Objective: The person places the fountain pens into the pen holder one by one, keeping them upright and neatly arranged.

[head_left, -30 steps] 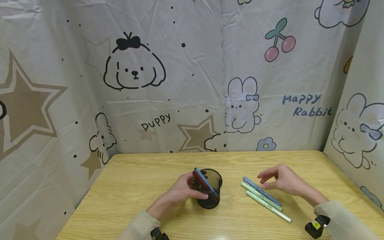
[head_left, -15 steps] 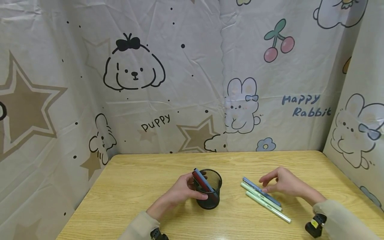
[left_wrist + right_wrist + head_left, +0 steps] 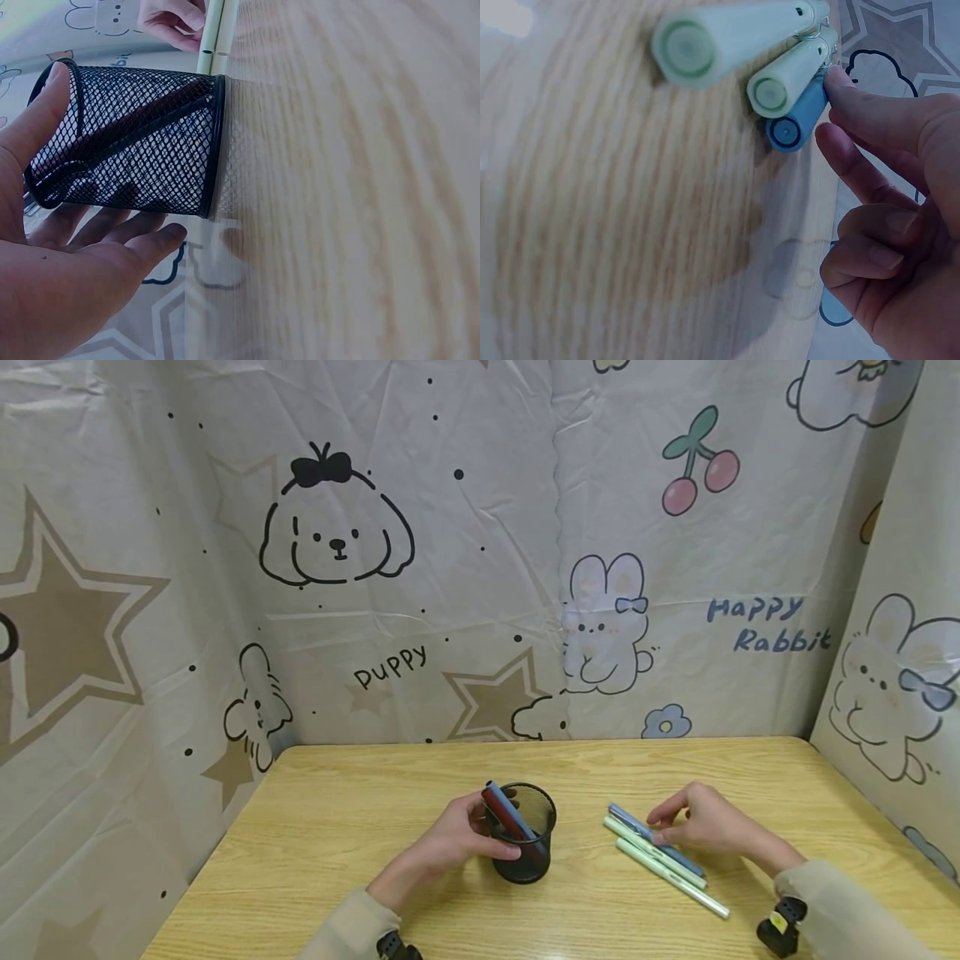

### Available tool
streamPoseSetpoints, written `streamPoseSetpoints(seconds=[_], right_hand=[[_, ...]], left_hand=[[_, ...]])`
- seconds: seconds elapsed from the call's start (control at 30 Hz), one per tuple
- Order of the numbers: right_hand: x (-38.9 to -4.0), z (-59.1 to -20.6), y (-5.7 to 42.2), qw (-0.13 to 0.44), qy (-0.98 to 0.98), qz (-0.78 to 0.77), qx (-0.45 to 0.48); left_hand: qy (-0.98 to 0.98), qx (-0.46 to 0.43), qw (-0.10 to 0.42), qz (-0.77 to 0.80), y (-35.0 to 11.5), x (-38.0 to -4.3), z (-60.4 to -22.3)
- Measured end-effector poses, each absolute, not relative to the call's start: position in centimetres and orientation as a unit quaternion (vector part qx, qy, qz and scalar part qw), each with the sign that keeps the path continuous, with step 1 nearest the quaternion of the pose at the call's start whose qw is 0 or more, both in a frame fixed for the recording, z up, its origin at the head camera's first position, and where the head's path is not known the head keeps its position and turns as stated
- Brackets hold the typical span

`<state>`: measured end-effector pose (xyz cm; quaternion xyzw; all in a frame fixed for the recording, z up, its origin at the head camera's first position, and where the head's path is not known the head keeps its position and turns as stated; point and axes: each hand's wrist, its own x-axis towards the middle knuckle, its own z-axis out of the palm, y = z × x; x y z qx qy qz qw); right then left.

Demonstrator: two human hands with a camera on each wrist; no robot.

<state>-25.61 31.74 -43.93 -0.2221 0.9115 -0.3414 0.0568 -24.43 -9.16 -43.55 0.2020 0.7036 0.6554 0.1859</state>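
My left hand (image 3: pixel 448 837) holds the black mesh pen cup (image 3: pixel 142 142), thumb on the near side and fingers round the far side. Leaning inside the cup are a dark red pen (image 3: pixel 501 810) and a blue one (image 3: pixel 512 808). On the table to the right, a blue pen (image 3: pixel 799 120) lies alongside a pale green pen (image 3: pixel 787 79) and another light green pen (image 3: pixel 727 41). My right hand (image 3: pixel 708 821) is over the blue pen, thumb tip at its side and index finger close by. No grip round the pen shows.
The wood-grain table (image 3: pixel 360 802) has its back edge against a printed curtain (image 3: pixel 420 568). A similar curtain (image 3: pixel 900 693) hangs along the right side. Black wrist cameras (image 3: pixel 782 927) sit at both sleeves.
My right hand has come slightly lower and closer to the blue pen, its thumb shifting onto the pen's side. The left hand and the cup keep their place.
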Motion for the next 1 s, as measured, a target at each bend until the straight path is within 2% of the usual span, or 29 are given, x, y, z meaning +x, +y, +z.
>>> streamPoseSetpoints(seconds=[0.57, 1.0], right_hand=[[-25.3, -43.8, 33.0, 0.042, 0.921, -0.315, -0.224], [-25.2, -43.7, 32.6, 0.069, 0.917, -0.329, -0.214]], left_hand=[[0.706, 0.200, 0.184, 0.654, -9.2, -24.4, -43.5], [0.706, 0.197, 0.183, 0.655, -9.1, -24.5, -43.5]])
